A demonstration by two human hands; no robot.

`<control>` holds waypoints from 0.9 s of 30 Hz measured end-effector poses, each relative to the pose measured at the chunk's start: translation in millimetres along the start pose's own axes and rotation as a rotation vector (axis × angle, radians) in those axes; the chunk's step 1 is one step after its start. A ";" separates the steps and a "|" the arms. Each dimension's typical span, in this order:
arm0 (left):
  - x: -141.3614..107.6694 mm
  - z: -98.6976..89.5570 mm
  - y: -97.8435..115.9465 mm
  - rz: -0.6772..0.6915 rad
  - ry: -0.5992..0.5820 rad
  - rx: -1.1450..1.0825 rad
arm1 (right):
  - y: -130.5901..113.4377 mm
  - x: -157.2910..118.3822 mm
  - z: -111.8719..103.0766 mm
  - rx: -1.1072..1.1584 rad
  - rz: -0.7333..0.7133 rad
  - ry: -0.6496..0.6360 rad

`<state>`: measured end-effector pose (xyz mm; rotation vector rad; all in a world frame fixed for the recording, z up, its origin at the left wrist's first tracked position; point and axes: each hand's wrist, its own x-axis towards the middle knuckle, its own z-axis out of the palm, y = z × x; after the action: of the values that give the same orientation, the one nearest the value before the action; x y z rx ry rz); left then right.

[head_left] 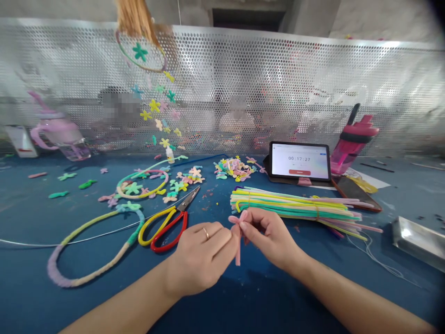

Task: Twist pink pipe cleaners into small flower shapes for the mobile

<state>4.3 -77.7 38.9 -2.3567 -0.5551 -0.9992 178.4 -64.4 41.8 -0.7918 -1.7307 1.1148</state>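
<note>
Low in the centre, my left hand, with a ring on one finger, is closed on a pink pipe cleaner. Its tail hangs down below the fingers, and small loops show at the top. The fingertips of my right hand pinch the same piece from the right side. Just behind my right hand lies a bundle of coloured pipe cleaners. Scissors with red and yellow handles rest beyond my left hand, blades pointing away. A large pastel ring lies at the left.
Piles of small fuzzy flowers lie mid-table near a smaller ring. A tablet timer, pink bottle and metal box stand right; a pink cup left. Flowers hang before a perforated metal screen; people show behind.
</note>
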 end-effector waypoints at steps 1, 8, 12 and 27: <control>1.4 -1.8 -0.1 0.050 -0.012 0.040 | -0.2 0.0 0.3 0.021 0.013 0.000; 7.7 -5.4 -0.2 0.244 -0.059 0.183 | 0.8 1.5 -2.3 0.085 0.029 0.006; 6.9 -3.4 -3.1 -0.064 -0.044 -0.080 | 3.9 2.4 -7.2 0.019 0.019 0.017; 15.4 6.4 -17.5 -1.012 -0.332 -1.403 | -2.0 2.5 -12.3 -0.185 0.022 -0.192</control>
<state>8.1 -57.6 51.8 -3.5400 -1.7126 -1.8276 188.7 -58.8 46.7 -0.8405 -2.0129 1.0852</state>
